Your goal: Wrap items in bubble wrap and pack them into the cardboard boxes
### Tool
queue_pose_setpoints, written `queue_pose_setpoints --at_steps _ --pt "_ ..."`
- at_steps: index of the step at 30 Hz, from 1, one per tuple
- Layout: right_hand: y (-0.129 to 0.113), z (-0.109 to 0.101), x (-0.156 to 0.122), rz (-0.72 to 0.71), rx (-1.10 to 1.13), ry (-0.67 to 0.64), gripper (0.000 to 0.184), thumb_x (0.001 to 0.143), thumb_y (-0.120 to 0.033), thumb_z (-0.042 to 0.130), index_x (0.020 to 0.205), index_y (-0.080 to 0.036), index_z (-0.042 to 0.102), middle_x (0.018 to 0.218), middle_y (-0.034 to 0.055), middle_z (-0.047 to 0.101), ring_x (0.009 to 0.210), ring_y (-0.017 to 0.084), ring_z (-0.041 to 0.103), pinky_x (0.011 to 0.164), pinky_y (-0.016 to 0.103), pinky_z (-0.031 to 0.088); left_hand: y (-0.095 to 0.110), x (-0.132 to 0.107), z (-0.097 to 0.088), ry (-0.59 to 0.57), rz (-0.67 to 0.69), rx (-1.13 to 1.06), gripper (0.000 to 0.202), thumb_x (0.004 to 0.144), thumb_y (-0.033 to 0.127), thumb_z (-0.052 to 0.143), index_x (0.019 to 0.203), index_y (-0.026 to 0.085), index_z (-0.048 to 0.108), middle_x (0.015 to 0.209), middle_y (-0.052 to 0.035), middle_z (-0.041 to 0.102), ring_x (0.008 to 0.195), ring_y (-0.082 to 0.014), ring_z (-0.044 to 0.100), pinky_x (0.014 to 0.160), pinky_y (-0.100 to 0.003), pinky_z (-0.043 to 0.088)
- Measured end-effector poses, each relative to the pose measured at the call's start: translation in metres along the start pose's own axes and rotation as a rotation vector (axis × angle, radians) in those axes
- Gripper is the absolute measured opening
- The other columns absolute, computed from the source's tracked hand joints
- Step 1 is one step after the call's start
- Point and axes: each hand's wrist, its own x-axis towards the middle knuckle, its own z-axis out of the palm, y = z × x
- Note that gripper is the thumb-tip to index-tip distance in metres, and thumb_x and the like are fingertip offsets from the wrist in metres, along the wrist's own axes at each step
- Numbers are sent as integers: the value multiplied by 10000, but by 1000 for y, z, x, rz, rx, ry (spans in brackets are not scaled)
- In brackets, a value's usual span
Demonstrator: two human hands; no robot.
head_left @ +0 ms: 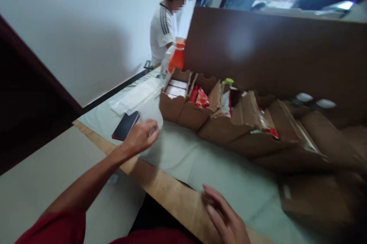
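Note:
My left hand (145,134) is closed, thumb against curled fingers, on the near edge of a thin translucent plastic bag (151,111). The bag lies over the table beside a dark phone-like flat object (125,126) with a red edge. Behind it rests a flat white plastic packet (137,94). At the table's front edge my right hand (225,213) is held with its fingers loosely stretched and nothing visible in them. Part of its palm is out of sight.
Cardboard bins (213,118) stand in a row, holding white boxes (176,88), red packets (200,98) and other packages. An orange bottle (177,57) stands at the far end. A tall brown board (272,53) rises behind. Another person (163,26) is beyond the table (177,160).

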Motion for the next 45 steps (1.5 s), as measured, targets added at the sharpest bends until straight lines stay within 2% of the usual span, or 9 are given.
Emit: queue_pose_setpoints --at_steps 4,8,13,18,23,27,34,40,45 --pt "-32 33 23 190 614 -193 666 851 -705 642 1318 -230 649 1337 150 681 1165 273 680 910 383 564 63 -75 67 11 292 -271 190 963 240 508 945 204 694 1117 -100 787 964 -206 775 845 -297 626" --pt "-18 21 34 322 665 -161 774 769 -647 743 1360 -182 563 1127 116 718 843 178 686 637 262 516 114 -122 111 -102 594 -402 247 938 147 487 1055 214 693 1166 -115 769 1037 -218 763 863 -300 641" --pt "-4 -4 13 183 525 -75 355 698 -326 803 997 -157 715 718 -25 644 623 107 567 574 221 443 160 -142 124 -136 781 -334 223 864 82 479 915 190 668 1036 -149 759 905 -267 756 759 -385 657" --pt "12 -35 2 86 446 233 237 833 -332 631 1023 -200 682 891 4 689 803 135 641 736 257 523 187 -131 113 -233 799 -233 143 871 95 528 876 182 641 1337 -193 675 1031 -306 728 834 -464 635" --pt "53 -74 -16 124 311 427 331 847 -366 661 1135 -206 677 1065 69 712 966 204 665 830 329 560 191 -124 117 -436 748 -223 433 874 346 717 1241 137 620 1400 -210 641 1216 -358 658 979 -537 589" --pt "74 -96 -58 -3 -113 534 346 929 -287 581 1259 -233 668 1243 98 701 1062 237 676 904 393 572 177 -120 123 -455 617 -263 341 947 268 617 1273 166 617 1308 -149 697 1180 -291 669 992 -499 578" --pt "66 -75 -110 -432 -698 22 711 770 4 524 1425 -265 580 1571 102 510 1464 282 430 1111 503 449 175 -104 122 -685 642 -254 341 938 336 640 1256 214 647 1375 -125 649 1211 -301 610 1048 -533 520" --pt "63 -53 -84 -399 -397 244 295 905 -66 539 1087 -226 707 1106 63 778 1070 213 686 926 371 544 174 -105 122 -632 549 -397 784 852 714 641 1479 265 498 1336 -138 687 1160 -336 686 967 -514 601" --pt "55 -64 -66 -68 -56 338 199 960 -158 551 1033 -241 717 913 24 782 817 169 727 771 262 570 171 -104 148 -391 441 -377 499 962 409 623 1448 346 528 1185 -35 785 1015 -218 776 830 -296 654"
